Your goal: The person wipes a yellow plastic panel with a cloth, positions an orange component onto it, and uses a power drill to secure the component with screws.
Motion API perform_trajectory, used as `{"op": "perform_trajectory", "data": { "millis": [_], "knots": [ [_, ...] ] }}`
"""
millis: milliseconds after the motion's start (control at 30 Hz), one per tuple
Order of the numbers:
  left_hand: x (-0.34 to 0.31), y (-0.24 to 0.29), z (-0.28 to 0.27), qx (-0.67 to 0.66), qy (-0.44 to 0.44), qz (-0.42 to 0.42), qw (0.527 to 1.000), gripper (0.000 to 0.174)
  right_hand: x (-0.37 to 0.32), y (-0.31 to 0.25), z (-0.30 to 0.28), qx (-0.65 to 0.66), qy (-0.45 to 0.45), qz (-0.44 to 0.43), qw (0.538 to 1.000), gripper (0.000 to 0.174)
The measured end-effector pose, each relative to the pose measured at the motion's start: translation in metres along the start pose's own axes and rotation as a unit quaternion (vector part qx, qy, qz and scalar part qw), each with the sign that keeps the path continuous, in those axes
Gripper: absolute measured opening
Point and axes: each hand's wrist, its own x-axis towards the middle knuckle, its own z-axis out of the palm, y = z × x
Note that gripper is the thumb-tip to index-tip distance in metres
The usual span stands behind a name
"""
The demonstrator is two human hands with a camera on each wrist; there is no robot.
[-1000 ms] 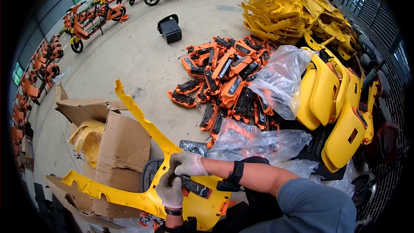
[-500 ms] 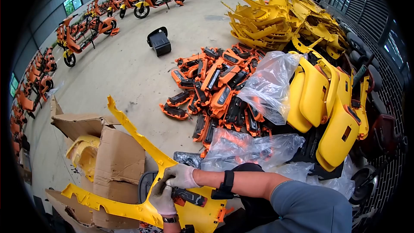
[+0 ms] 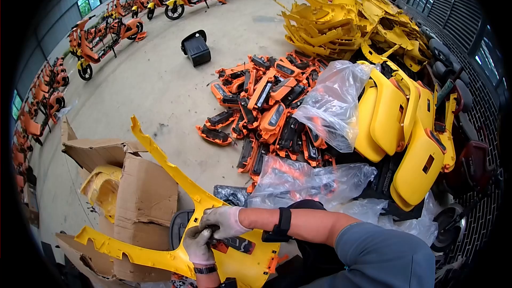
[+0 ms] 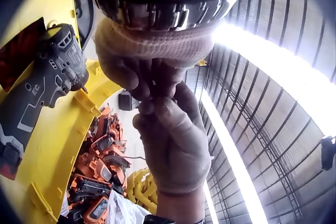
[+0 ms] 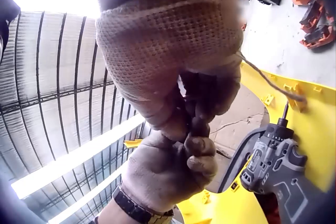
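Both hands wear pale knitted gloves with darkened fingers. My left hand (image 3: 198, 245) and right hand (image 3: 224, 221) meet fingertip to fingertip above a forked yellow plastic panel (image 3: 154, 256). In the right wrist view, the right hand (image 5: 168, 56) curls its fingers down over those of the left hand (image 5: 168, 166). The curled fingers hide whatever lies between them; I cannot tell what that is. Beside the hands, a grey cordless driver (image 5: 283, 176) rests on the panel, its bit pointing away from its handle. The left wrist view also shows this driver (image 4: 60, 71) lying loose.
To the left stands an open cardboard box (image 3: 145, 197) with a yellow part (image 3: 102, 189) inside. Ahead lie a heap of orange-and-black parts (image 3: 266, 101), clear plastic bags (image 3: 333, 112), yellow covers (image 3: 392, 112) and a black bin (image 3: 196, 49). Orange scooters (image 3: 98, 45) line the far floor.
The head view has shifted slightly, then steadied. My hands stay together over the panel, the right hand's fingers moving a little over the left. The driver keeps its place on the panel.
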Motion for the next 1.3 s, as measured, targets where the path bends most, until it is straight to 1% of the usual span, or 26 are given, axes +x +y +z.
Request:
{"op": "perform_trajectory", "data": {
  "millis": [100, 200, 267, 300, 400, 433, 467, 500, 533, 567, 600, 633, 667, 700, 733, 800, 900, 933, 1000, 1033, 1133, 1233, 1300],
  "knots": [
    [0.000, 0.004, -0.004, -0.006, -0.022, -0.022, 0.999, 0.028, 0.003, 0.003, 0.003, -0.044, 0.012, -0.001, 0.999, 0.038],
    [0.001, 0.006, -0.008, 0.004, -0.039, -0.031, 0.999, 0.027, 0.003, 0.003, 0.004, -0.055, 0.022, -0.006, 0.998, 0.034],
    [0.000, 0.006, -0.008, 0.010, -0.032, -0.019, 0.999, 0.022, 0.002, 0.004, 0.002, -0.042, 0.032, -0.010, 0.999, 0.033],
    [0.000, 0.005, -0.007, 0.013, -0.029, -0.013, 0.999, 0.019, 0.003, 0.005, 0.002, -0.034, 0.032, 0.003, 0.999, 0.031],
    [0.000, -0.001, -0.003, 0.000, 0.015, 0.032, 0.999, 0.021, 0.004, 0.006, 0.007, 0.020, 0.054, 0.018, 0.998, 0.032],
    [-0.002, 0.004, 0.000, 0.002, 0.013, 0.035, 0.999, 0.021, 0.002, 0.000, 0.005, 0.053, 0.057, 0.042, 0.996, 0.034],
    [-0.003, 0.008, 0.001, 0.009, -0.014, 0.054, 0.998, 0.021, 0.001, -0.002, 0.006, 0.079, 0.072, 0.064, 0.992, 0.034],
    [-0.006, 0.009, 0.006, -0.025, -0.008, 0.039, 0.999, 0.024, -0.001, -0.008, 0.002, 0.121, 0.080, 0.065, 0.987, 0.034],
    [-0.005, 0.011, 0.006, -0.005, -0.020, 0.035, 0.999, 0.025, 0.001, -0.008, 0.002, 0.128, 0.069, 0.088, 0.985, 0.034],
    [-0.006, 0.006, 0.006, 0.005, 0.002, 0.051, 0.999, 0.025, 0.003, -0.004, 0.006, 0.132, 0.082, 0.078, 0.985, 0.033],
    [-0.007, 0.005, 0.002, 0.034, 0.007, 0.046, 0.998, 0.024, 0.004, -0.013, 0.004, 0.149, 0.084, 0.107, 0.979, 0.032],
    [-0.007, 0.005, 0.003, 0.051, 0.026, 0.040, 0.998, 0.023, 0.005, -0.015, 0.007, 0.055, 0.119, 0.058, 0.990, 0.032],
    [-0.010, 0.010, 0.008, 0.052, 0.023, 0.052, 0.997, 0.023, 0.004, -0.012, 0.011, 0.042, 0.156, 0.033, 0.986, 0.033],
    [-0.011, 0.015, 0.011, 0.073, 0.015, 0.064, 0.995, 0.022, 0.004, -0.016, 0.008, 0.064, 0.147, 0.087, 0.983, 0.035],
    [-0.011, 0.016, 0.010, -0.011, 0.001, 0.022, 1.000, 0.021, 0.005, -0.022, -0.001, 0.124, 0.110, 0.130, 0.978, 0.037],
    [-0.007, 0.013, 0.006, -0.054, -0.014, 0.008, 0.998, 0.021, 0.008, -0.019, 0.003, 0.141, 0.119, 0.103, 0.977, 0.037],
    [-0.010, 0.020, 0.009, -0.042, -0.004, 0.014, 0.999, 0.022, 0.009, -0.013, 0.000, 0.288, 0.098, 0.138, 0.943, 0.035],
    [-0.010, 0.022, 0.011, -0.037, -0.004, 0.014, 0.999, 0.022, 0.008, -0.011, 0.001, 0.288, 0.103, 0.141, 0.942, 0.035],
    [-0.009, 0.020, 0.008, -0.036, -0.003, 0.005, 0.999, 0.024, 0.007, -0.007, 0.000, 0.285, 0.109, 0.145, 0.941, 0.034],
    [-0.008, 0.019, 0.007, -0.044, 0.000, -0.001, 0.999, 0.024, 0.006, -0.006, 0.000, 0.247, 0.113, 0.144, 0.952, 0.030],
    [-0.006, 0.014, 0.005, -0.068, 0.019, -0.008, 0.997, 0.024, 0.006, -0.009, 0.005, 0.170, 0.125, 0.129, 0.969, 0.025],
    [-0.007, 0.011, 0.007, -0.059, 0.042, -0.005, 0.997, 0.022, 0.007, -0.002, 0.010, 0.055, 0.136, 0.082, 0.986, 0.026],
    [-0.008, 0.011, 0.008, -0.045, 0.048, 0.003, 0.998, 0.023, 0.008, 0.006, 0.013, 0.012, 0.142, 0.047, 0.989, 0.026]
  ]
}}
